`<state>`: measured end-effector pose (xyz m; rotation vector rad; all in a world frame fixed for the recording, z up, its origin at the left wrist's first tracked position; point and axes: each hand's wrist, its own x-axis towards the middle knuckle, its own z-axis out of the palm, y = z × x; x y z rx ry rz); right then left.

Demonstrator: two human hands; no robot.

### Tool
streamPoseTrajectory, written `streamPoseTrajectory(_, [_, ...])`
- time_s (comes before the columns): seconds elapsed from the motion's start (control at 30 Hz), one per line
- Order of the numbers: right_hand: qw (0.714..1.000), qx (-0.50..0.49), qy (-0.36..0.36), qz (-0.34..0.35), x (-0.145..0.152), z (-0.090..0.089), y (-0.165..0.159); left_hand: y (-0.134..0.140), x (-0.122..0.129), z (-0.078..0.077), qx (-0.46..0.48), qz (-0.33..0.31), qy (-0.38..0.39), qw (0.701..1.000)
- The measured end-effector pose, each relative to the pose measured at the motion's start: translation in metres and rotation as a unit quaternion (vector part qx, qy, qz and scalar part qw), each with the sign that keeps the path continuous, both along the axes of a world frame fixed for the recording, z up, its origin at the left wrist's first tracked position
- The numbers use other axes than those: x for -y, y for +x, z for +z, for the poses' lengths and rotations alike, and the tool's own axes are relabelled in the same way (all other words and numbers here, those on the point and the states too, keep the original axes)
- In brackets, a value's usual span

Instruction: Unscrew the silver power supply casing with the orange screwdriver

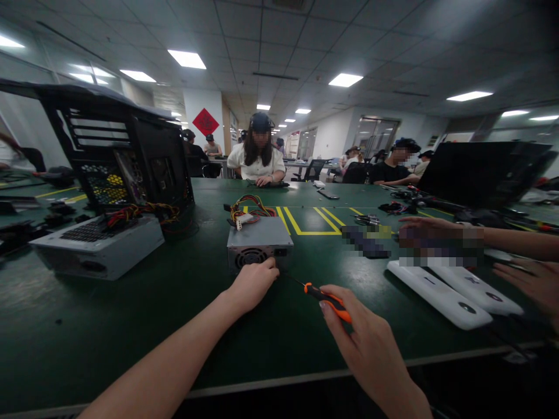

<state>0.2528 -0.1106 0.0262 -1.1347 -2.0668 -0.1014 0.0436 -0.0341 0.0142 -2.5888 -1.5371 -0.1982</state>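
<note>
A grey computer power supply sits in front of me, its round fan grille and socket facing my side and bundled coloured cables at its back. My left hand is at the lower front of it, fingers curled together against or just before the fan face. What these fingers pinch, if anything, is hidden. In my right hand is a screwdriver with an orange and black handle. Its thin shaft points left, toward the left fingertips and the power supply's lower right corner.
At left, a second power supply lies before an open black computer case. On the right are white devices, a dark monitor and another person's hands. A person sits across the green table.
</note>
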Motion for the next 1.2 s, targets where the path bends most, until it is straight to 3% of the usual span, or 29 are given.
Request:
streamPoseTrajectory(0.3, [0.999, -0.029, 0.021, 0.005, 0.0049, 0.0049, 0.0014, -0.0006, 0.0033, 0.0093, 0.142, 0.022, 0.016, 0.989])
streamPoseTrajectory(0.53, [0.999, -0.049, 0.023, 0.003, 0.0053, 0.0056, 0.0016, -0.0014, 0.0014, 0.0067, 0.232, -0.009, 0.023, 0.972])
streamPoseTrajectory(1.2, [0.998, -0.053, 0.01, 0.012, 0.0048, 0.0021, 0.0027, 0.0002, -0.0012, 0.0049, 0.314, -0.023, 0.014, 0.949])
